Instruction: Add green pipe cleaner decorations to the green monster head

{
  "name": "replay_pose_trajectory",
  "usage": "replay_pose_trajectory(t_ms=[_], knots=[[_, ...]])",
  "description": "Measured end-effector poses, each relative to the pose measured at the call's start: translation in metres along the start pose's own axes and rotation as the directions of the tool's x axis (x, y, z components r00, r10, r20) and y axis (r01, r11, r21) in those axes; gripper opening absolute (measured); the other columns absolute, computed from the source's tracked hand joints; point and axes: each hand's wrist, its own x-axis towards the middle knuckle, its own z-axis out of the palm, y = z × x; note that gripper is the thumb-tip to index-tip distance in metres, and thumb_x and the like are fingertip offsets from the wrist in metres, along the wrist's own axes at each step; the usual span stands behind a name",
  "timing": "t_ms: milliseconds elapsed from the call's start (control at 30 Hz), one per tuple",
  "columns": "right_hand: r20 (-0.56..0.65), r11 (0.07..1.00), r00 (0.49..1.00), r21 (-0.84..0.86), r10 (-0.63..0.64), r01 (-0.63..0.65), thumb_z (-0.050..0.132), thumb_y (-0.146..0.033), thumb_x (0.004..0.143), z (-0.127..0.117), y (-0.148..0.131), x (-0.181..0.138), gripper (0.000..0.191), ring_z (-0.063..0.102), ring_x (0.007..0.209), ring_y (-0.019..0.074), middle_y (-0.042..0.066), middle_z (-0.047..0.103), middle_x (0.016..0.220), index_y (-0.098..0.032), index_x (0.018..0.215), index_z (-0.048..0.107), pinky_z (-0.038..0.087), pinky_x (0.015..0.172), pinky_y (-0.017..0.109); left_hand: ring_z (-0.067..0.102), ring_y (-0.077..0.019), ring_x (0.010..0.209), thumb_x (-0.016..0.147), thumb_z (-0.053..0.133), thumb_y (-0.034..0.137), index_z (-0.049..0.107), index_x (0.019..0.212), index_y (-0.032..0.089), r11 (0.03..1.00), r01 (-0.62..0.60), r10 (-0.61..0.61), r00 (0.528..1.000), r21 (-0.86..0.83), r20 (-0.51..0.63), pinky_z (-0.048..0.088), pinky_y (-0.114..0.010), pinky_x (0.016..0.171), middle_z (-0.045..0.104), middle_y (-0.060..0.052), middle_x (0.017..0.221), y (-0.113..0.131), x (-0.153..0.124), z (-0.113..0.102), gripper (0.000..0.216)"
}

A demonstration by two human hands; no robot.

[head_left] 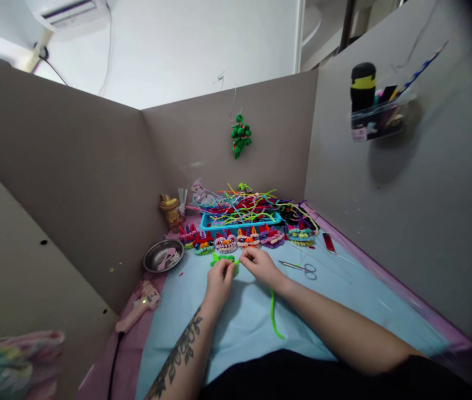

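Green fuzzy piece (221, 258) was seen at 12 o'clock from left hand (219, 280), right hand (261, 266) farther; lime strip (237, 262) was pinched by both.

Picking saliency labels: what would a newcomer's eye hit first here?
Likely the tangle of bright stems heaped in the blue tray at the back. Next, the row of colourful figures in front of it and the green ornament hanging above. Then the left hand and right hand, pinching a green piece just nearer than the figures.
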Motion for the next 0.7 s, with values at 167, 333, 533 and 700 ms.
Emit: replay_pose_trajectory(t_ms=[167, 333, 533, 700], knots=[[0.077, 0.979, 0.983, -0.110, -0.166, 0.174, 0.049, -0.017, 0.077, -0.0061, -0.0046, -0.0044, 0.011, 0.051, 0.068, 0.0150, 0.002, 0.058, 0.071, -0.018, 0.071, 0.058, 0.038, 0.064, 0.026, 0.053, -0.0153, 0.070, 0.079, 0.052, 0.030, 0.063, 0.080, 0.017, 0.998, -0.067, 0.066, 0.997, 0.007, 0.036, 0.041, -0.026, 0.066, 0.061, -0.004, 0.076, -0.0003, -0.0004, -0.0015, 0.017], [0.089, 0.994, 0.990, 0.007, -0.107, 0.107, 0.050, -0.019, 0.078, -0.0047, -0.0072, -0.0028, 0.012, 0.056, 0.072, 0.0162, 0.003, 0.062, 0.073, -0.018, 0.074, 0.062, 0.041, 0.066, 0.027, 0.053, -0.0141, 0.062, 0.076, 0.057, 0.031, 0.064, 0.068, 0.016, 0.998, 0.028, -0.026, 0.999, -0.049, 0.044, 0.040, -0.025, 0.060, 0.062, -0.002, 0.066, -0.0023, 0.0015, -0.0027, 0.018], [0.132, 0.995, 0.990, 0.076, 0.057, -0.068, 0.053, -0.021, 0.074, -0.0028, -0.0002, 0.0021, 0.012, 0.058, 0.070, 0.0163, 0.003, 0.065, 0.075, -0.016, 0.079, 0.063, 0.042, 0.060, 0.024, 0.052, -0.0134, 0.059, 0.075, 0.056, 0.032, 0.063, 0.065, 0.015, 0.985, 0.107, -0.103, 0.994, -0.133, 0.037, 0.040, -0.023, 0.056, 0.060, -0.002, 0.063, -0.0009, 0.0037, -0.0044, 0.021], [0.116, 1.000, 0.993, 0.001, 0.008, -0.008, 0.052, -0.020, 0.074, -0.0026, 0.0021, -0.0005, 0.011, 0.053, 0.062, 0.0134, 0.000, 0.060, 0.064, -0.016, 0.069, 0.061, 0.039, 0.055, 0.022, 0.053, -0.0138, 0.063, 0.076, 0.055, 0.029, 0.064, 0.074, 0.015, 0.997, 0.047, -0.047, 0.999, -0.068, -0.002, 0.041, -0.024, 0.059, 0.061, -0.003, 0.070, -0.0006, 0.0019, -0.0033, 0.017]])
